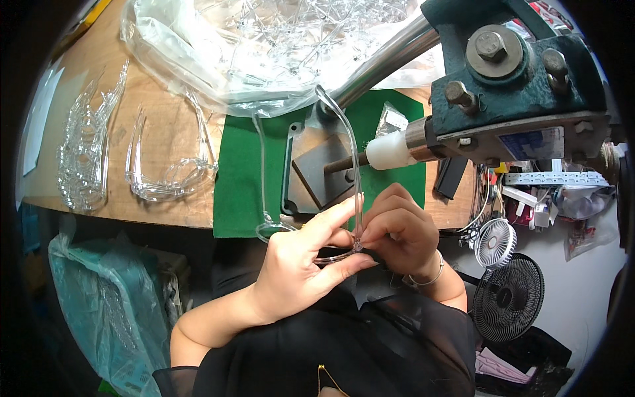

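Note:
My left hand (303,264) grips a clear plastic eyeglass frame (354,159) near the front, its long temple rising upright. My right hand (401,237) has its fingertips pinched at the hinge corner of the same frame, beside my left thumb; whether it holds anything smaller there is hidden. Behind my hands a green mat (235,172) carries a metal base plate (321,185). Over it reaches a dark green metal press (503,99) with a white cylindrical fitting (387,152). Another clear temple (261,152) shows at the left of the plate.
Clear frames (86,152) lie piled on the wooden table (178,212), with more (169,172) beside them. A large plastic bag (278,46) of clear frames fills the back. Lower left stands a teal plastic-covered bin (106,304); at right are cables, white (495,243) and black (509,298) fans.

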`<state>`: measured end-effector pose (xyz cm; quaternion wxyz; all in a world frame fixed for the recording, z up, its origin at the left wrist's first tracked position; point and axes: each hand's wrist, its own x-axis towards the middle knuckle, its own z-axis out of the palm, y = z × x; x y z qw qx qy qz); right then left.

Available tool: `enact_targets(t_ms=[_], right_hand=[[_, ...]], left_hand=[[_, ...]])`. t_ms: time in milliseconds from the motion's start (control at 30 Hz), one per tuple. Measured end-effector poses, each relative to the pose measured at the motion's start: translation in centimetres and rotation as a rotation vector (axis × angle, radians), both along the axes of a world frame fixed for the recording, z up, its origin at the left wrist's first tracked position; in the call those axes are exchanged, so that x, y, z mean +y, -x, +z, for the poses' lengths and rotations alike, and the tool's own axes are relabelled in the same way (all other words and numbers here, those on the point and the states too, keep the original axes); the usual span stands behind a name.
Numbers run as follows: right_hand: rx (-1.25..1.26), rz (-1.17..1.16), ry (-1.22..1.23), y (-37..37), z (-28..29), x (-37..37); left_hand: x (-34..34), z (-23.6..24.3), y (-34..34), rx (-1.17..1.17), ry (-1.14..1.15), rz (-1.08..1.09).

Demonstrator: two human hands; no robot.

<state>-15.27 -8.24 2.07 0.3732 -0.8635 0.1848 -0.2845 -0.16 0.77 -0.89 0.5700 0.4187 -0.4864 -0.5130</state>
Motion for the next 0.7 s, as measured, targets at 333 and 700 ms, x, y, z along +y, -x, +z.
enact_targets(t_ms=[333,700], right_hand=[[-0.084,0.062,-0.202,0.38,-0.38,-0.41],[-0.189,0.107,-0.388,0.26,-0.71,-0.35]], left_hand=[[-0.15,0.25,0.01,0.106,-0.055,-0.06],[-0.01,0.19,-0.06,0.284,-0.16,-0.145]])
